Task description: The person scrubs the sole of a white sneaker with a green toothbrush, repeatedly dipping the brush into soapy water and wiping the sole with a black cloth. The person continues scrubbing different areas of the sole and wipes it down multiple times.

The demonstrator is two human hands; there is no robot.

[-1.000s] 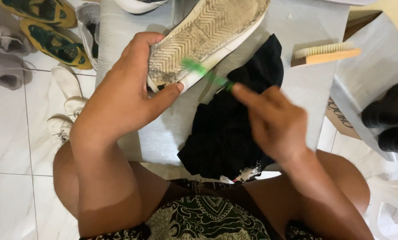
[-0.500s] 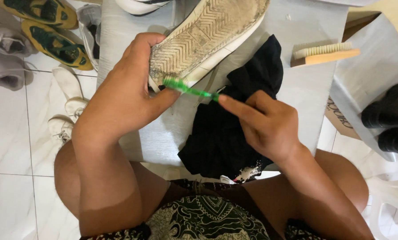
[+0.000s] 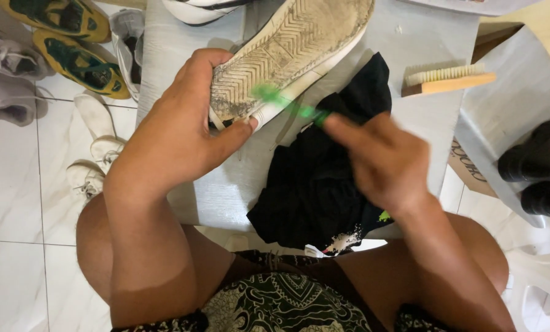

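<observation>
The left hand [image 3: 183, 126] reaches forward from the near left, forearm rising from the bare left thigh toward the far side. Its back faces up, wrist bent slightly, fingers [image 3: 195, 64] curled over the far edge of what it grips, thumb pressed flat along the near side and pointing right — a firm, closed hold. The right hand [image 3: 382, 163] comes in from the near right, forearm slanting up and leftward across the right thigh. Its fingers are bunched together and pinched shut toward the left; the hand is motion-blurred, so single fingers cannot be told apart. The two hands sit near each other, not touching.
</observation>
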